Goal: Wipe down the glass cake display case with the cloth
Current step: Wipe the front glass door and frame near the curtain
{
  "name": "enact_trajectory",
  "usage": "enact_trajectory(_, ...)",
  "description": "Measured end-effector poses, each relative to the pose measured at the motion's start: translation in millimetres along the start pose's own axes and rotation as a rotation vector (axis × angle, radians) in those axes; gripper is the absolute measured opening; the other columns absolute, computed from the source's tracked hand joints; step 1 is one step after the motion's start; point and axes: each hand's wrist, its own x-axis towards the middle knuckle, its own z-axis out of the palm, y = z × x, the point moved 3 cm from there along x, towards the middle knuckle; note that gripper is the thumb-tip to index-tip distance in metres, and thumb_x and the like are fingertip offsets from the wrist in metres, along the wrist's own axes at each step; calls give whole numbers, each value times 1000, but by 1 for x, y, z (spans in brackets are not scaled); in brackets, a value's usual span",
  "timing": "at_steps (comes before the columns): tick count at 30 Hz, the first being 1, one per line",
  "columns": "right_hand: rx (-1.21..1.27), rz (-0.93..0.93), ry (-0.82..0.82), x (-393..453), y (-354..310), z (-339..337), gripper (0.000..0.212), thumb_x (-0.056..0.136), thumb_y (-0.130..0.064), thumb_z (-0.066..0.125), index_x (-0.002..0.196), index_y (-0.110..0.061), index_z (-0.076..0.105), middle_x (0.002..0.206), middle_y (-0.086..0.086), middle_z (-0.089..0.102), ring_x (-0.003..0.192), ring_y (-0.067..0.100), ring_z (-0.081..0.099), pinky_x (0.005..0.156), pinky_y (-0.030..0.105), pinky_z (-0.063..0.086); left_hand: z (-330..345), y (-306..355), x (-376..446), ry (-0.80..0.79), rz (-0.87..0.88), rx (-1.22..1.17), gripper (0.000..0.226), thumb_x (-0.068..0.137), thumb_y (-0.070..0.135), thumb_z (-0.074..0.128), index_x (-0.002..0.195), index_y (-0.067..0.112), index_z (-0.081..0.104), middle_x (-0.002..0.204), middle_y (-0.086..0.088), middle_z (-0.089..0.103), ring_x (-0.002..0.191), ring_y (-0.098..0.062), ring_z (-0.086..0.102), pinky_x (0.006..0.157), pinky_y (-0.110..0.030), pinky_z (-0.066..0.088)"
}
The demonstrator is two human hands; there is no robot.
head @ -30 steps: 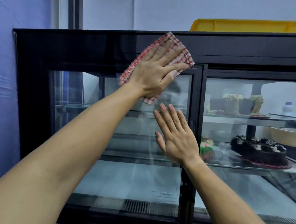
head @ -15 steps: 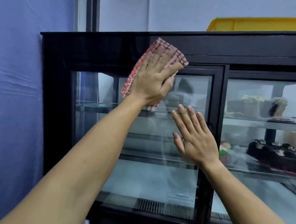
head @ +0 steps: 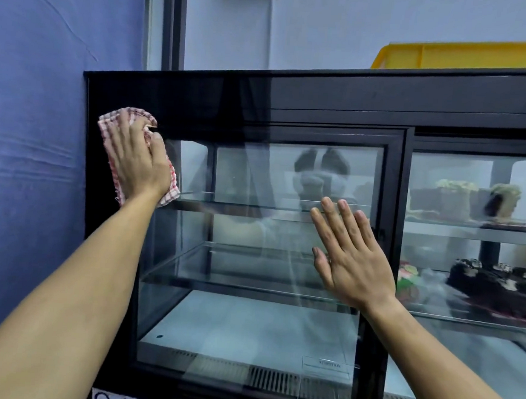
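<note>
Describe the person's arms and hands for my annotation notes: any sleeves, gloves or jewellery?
Both forearms are bare, with no sleeves in view. The left hand and right hand wear no gloves; no rings, watch or bracelet show on the visible backs or wrists.

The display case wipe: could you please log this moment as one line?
left hand: presses cloth on display case upper-left frame | right hand: flat on glass door

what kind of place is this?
Most likely a bakery or cake shop, staff side perhaps. A glass display case with black frames holds a chocolate cake and frosted cakes on glass shelves. A yellow crate sits on top.
</note>
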Motion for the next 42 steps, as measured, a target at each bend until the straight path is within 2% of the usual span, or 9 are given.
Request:
enact_trajectory(4, -7, 6, -10, 0, -1, 1, 66, 109, -41, 32, 166, -11, 18, 174, 13, 11, 161, 31, 11, 130, 50, 15, 14, 39, -15, 92, -232, -14, 63, 101, 46, 32, 157, 17, 39, 174, -11, 14, 161, -35, 5, 128, -47, -5)
enact_trajectory(6, 7, 3, -16, 0, 0, 1, 66, 109, -40, 33, 166, -11, 17, 174, 13, 11, 161, 31, 10, 130, 50, 16, 25, 71, -29, 83, -196, -19, 67, 103, 50, 30, 162, 18, 30, 175, -10, 11, 161, -35, 2, 129, -49, -6)
enact_trajectory(9, 21, -5, -15, 0, 0, 0, 67, 109, -40, 33, 166, -11, 16, 174, 13, 10, 161, 31, 9, 130, 50, 17, 45, 141, -53, 18, 124, 7, 65, 107, 50, 23, 167, 27, 14, 176, -5, 3, 162, -32, -3, 129, -53, -6)
enact_trajectory(13, 43, -2, 10, 0, 1, -2, 67, 109, -39, 37, 166, -10, 18, 174, 14, 10, 161, 29, 9, 130, 49, 17, 69, 241, -83, -115, 605, 20, 61, 108, 49, 21, 166, 31, 23, 175, -8, 10, 161, -35, 4, 129, -58, 3)
enact_trajectory(17, 238, 162, 160, -6, 10, -5, 55, 101, -25, 48, 151, -3, 46, 160, 20, 40, 155, 37, 30, 129, 52, 19, 79, 272, -87, -178, 827, 12, 54, 110, 40, 27, 164, 34, 29, 175, -6, 14, 161, -33, 5, 131, -51, -1)
enact_trajectory(23, 410, 412, 154, -47, 52, -4, 60, 104, -32, 47, 157, -8, 36, 169, 14, 28, 159, 32, 21, 129, 52, 19, 74, 241, -46, -47, 388, 60, 58, 111, 40, 19, 167, 26, 15, 175, -11, 6, 160, -39, 1, 128, -51, -7)
enact_trajectory(28, 635, 494, 112, -63, 67, 2, 58, 109, -32, 34, 164, -14, 26, 172, 3, 25, 161, 22, 13, 129, 51, 18, 89, 305, -115, -63, 664, -16, 55, 109, 36, 34, 164, 29, 31, 173, -10, 21, 160, -36, 13, 130, -53, 5)
enact_trajectory(35, 586, 491, 62, -86, 82, 10, 60, 109, -29, 31, 165, -6, 20, 175, 6, 11, 162, 23, 7, 132, 46, 9, 98, 289, -236, -216, 596, -86, 64, 108, 32, 30, 167, 13, 15, 175, -9, 5, 162, -28, 0, 130, -53, 8)
enact_trajectory(42, 397, 432, -49, -112, 92, 14, 65, 109, -32, 29, 165, -5, 15, 175, 9, 3, 162, 27, 4, 132, 44, 4, 87, 256, -353, -342, 350, -75, 68, 107, 36, 34, 168, 18, 11, 176, -8, -3, 162, -29, -6, 129, -55, 6)
